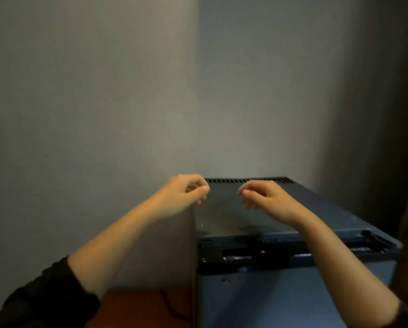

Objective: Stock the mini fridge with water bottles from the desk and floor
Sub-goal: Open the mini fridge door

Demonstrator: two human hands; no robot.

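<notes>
Fridge (281, 301) is sitting at right-near, in the corner where two grey walls (103, 91) are meeting; its back is running toward the far wall. View is looking down on its dark blue top, w/ a row of vent slots (247, 180) lying along the far edge and a black strip (245, 256) crossing the near edge above the front face. Door is looking closed, tho blur is making that hard to confirm.

Left hand (186, 195) is hovering over the fridge's far-left corner, palm down, fingers (204, 189) loosely curled and released, w/ thumb and index tips nearly meeting but grasping nothing. Right hand (266, 200) is hovering just to the right of it, over the middle of the top, fingers (245, 192) likewise drooping, relaxed and released. The two hands are pointing toward each other, near but apart. Can't tell whether either is touching the top; shadows are falling on the lid under the right wrist.

Both forearms are reaching in from the near edge, bare up to dark sleeves (44, 297).

Left of the fridge, at near-left, a reddish wood surface (139, 308) is showing, w/ a dark cable (169, 306) trailing across it toward the fridge's side. Can't tell if it's a tabletop or floor.
</notes>
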